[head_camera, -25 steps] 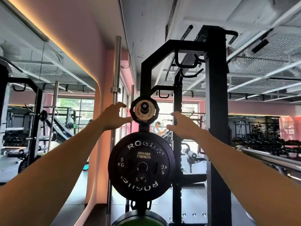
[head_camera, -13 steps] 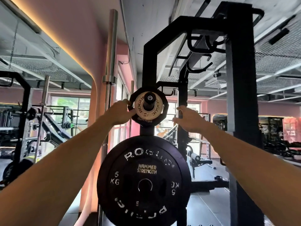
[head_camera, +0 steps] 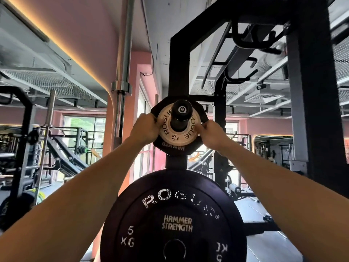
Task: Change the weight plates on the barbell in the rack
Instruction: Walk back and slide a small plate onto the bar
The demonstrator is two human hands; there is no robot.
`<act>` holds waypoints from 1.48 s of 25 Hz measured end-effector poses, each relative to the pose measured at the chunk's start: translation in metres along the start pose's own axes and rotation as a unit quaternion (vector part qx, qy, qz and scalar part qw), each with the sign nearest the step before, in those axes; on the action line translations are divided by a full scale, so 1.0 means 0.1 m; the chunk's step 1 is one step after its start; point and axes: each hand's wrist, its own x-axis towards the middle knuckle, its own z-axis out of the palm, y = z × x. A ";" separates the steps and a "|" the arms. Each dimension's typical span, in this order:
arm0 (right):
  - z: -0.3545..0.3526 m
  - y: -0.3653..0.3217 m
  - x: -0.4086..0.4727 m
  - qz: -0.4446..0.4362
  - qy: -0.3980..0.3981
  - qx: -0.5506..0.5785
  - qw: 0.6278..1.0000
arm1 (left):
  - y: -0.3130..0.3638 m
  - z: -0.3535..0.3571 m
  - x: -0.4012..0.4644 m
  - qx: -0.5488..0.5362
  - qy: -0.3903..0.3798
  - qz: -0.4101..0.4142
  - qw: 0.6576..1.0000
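A small pale Rogue plate (head_camera: 172,138) sits on the upper storage peg (head_camera: 181,114) of the black rack post (head_camera: 179,63), in front of a small black plate (head_camera: 173,148). My left hand (head_camera: 144,129) grips the stack's left edge, fingers curled round it. My right hand (head_camera: 211,134) grips the right edge. Below hangs a large black 5 kg Rogue plate (head_camera: 173,220) on a lower peg. The rack's barbell is out of view.
A bare barbell (head_camera: 122,69) stands upright to the left of the post. A thick black rack upright (head_camera: 309,91) rises at the right. Other racks and machines (head_camera: 24,140) fill the room behind.
Both hands have reached forward and closed on the small plates on the upper peg. The view has moved closer and tilted up.
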 end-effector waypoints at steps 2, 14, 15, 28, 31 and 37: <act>0.01 -0.03 -0.02 0.033 -0.016 0.068 0.997 | 0.03 -0.04 -0.03 -0.024 -0.013 -0.013 1.000; -0.76 -0.48 -0.80 -0.007 -0.132 0.282 0.950 | 0.79 -1.01 -0.80 -0.066 0.008 -0.085 0.994; -0.85 -0.52 -0.89 -0.017 -0.139 0.291 0.947 | 0.88 -1.12 -0.92 -0.057 0.009 -0.085 0.995; -2.10 -0.52 -2.33 -0.033 -0.233 0.380 0.895 | 2.49 -1.82 -2.54 -0.036 0.027 -0.159 0.986; -2.56 -0.35 -2.65 -0.037 -0.235 0.373 0.897 | 2.97 -1.79 -2.88 -0.039 0.024 -0.167 0.985; -3.54 0.07 -3.32 -0.018 -0.228 0.345 0.910 | 3.86 -1.63 -3.47 -0.045 0.016 -0.168 0.985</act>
